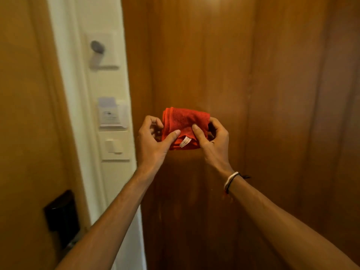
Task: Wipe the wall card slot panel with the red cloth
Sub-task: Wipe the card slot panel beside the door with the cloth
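A folded red cloth (185, 125) with a small white label is held up in front of a brown wooden wall. My left hand (153, 141) grips its left edge, thumb pressed on the front. My right hand (212, 137) grips its right edge, thumb on the front too. The white card slot panel (112, 114), with a pale card standing in its top, is mounted on the cream wall strip to the left of the cloth. Neither the cloth nor a hand touches the panel.
Above the card slot panel sits a white plate with a grey round knob (97, 47). Below it is a white light switch (115, 146). A wooden door with a black lock plate (62, 213) fills the left. Brown wood panelling (272, 94) covers the right.
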### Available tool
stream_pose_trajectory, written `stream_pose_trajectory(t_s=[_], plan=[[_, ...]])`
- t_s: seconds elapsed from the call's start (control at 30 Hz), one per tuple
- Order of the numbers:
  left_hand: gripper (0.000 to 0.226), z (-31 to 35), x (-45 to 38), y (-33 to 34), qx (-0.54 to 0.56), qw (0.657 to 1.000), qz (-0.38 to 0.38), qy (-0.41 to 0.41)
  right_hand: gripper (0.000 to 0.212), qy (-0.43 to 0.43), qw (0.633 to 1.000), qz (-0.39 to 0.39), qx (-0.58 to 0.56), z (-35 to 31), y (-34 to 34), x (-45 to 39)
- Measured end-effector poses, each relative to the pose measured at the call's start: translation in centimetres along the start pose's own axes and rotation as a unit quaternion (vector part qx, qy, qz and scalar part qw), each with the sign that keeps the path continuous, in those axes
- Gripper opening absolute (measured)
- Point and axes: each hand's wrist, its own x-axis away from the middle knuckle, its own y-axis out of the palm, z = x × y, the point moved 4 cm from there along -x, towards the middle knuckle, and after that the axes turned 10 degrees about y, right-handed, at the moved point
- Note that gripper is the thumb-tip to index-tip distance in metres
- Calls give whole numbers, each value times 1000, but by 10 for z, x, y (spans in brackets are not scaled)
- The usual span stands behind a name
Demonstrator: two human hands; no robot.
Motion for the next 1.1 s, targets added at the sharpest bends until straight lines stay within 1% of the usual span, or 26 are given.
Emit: stream_pose_trajectory(t_s=[0.1, 0.23, 0.33, 0.43, 0.53, 0.67, 0.7, 0.77, 0.8, 0.83, 0.87, 0.9, 0.93, 0.97, 1.0, 1.03, 1.07, 1.1], plan=[[36, -4, -1, -46, -70, 996, 45, 15, 26, -6, 1000, -31, 0, -9, 45, 10], [47, -12, 6, -95, -143, 984, 103, 24, 33, -18, 998, -57, 22, -18, 101, 23], [54, -24, 8, -118, -206, 970, 128, 30, 39, -29, 995, -87, 50, -20, 137, 27], [50, -33, 3, -126, -271, 950, 144, 46, 35, -30, 992, -97, 70, -22, 162, 22], [41, -43, -12, -127, -338, 928, 141, 71, 34, -37, 993, -77, 77, -27, 181, 9], [37, -56, -31, -127, -396, 909, 110, 75, 49, -42, 994, -34, 92, -24, 196, -11], [40, -60, -33, -126, -397, 909, 98, 75, 52, -40, 993, -30, 104, -21, 198, -15], [54, -69, -34, -124, -389, 916, 74, 64, 53, -41, 989, -44, 136, -13, 201, -22], [60, -73, -34, -122, -406, 910, 62, 62, 51, -51, 984, -56, 160, -10, 200, -26], [62, -78, -34, -121, -434, 898, 50, 56, 48, -79, 975, -67, 196, -8, 198, -28], [63, -84, -33, -120, -466, 883, 38, 46, 45, -127, 959, -68, 244, -6, 193, -31], [62, -85, -32, -120, -506, 861, 25, 52, 44, -186, 935, -55, 296, -5, 185, -33], [62, -86, -31, -117, -548, 833, 8, 76, 45, -241, 906, -27, 347, -3, 174, -38], [62, -88, -30, -114, -581, 807, -6, 104, 48, -277, 876, 6, 395, 2, 161, -44], [61, -88, -29, -112, -602, 788, -14, 130, 52, -296, 847, 32, 441, 7, 146, -51], [59, -89, -29, -110, -610, 779, -19, 144, 58, -303, 821, 45, 483, 15, 132, -58], [59, -89, -29, -107, -607, 781, -23, 146, 64, -306, 796, 46, 521, 23, 120, -65], [60, -91, -30, -104, -593, 793, -26, 140, 69, -315, 771, 40, 551, 31, 111, -70]])
